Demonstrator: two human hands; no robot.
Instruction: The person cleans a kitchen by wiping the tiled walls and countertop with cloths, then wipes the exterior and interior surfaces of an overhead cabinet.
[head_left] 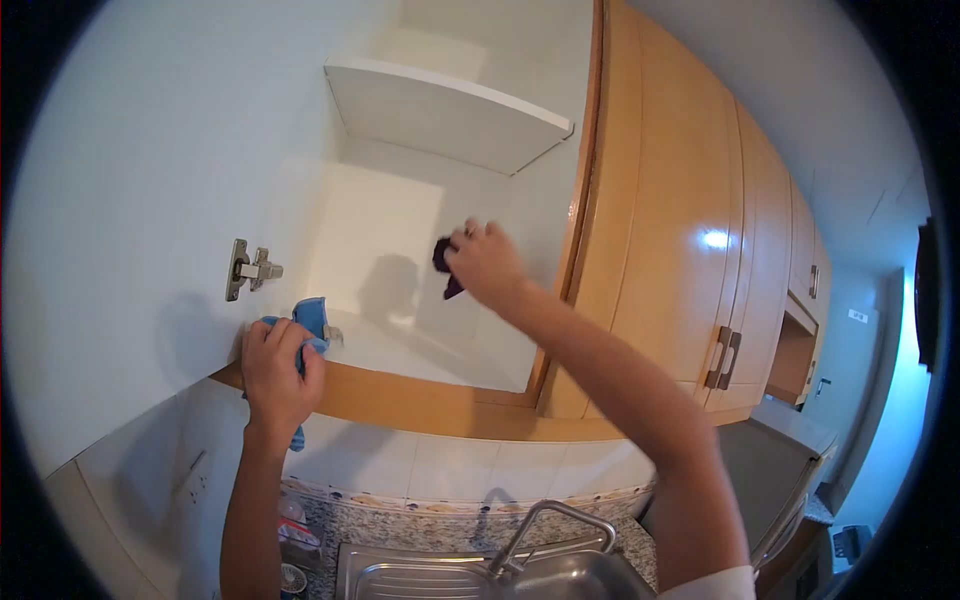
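Observation:
My left hand (pixel 283 372) is closed round a blue cloth (pixel 311 316) at the lower left front corner of the open wall cabinet (pixel 430 386). Part of that cloth sticks up over the cabinet's bottom edge, and a bit hangs below my wrist. Inside the cabinet, under the shelf (pixel 450 110), my right hand (pixel 487 262) grips a dark purple cloth (pixel 453 291). My right fingers are slightly blurred, and I cannot tell whether the cloth touches the back wall.
The white cabinet door (pixel 150 230) stands open on the left, with a metal hinge (pixel 250 270) near my left hand. Closed wooden doors (pixel 660 220) run along the right. Below are a steel sink (pixel 420 578), a faucet (pixel 510 555) and a granite counter (pixel 370 523).

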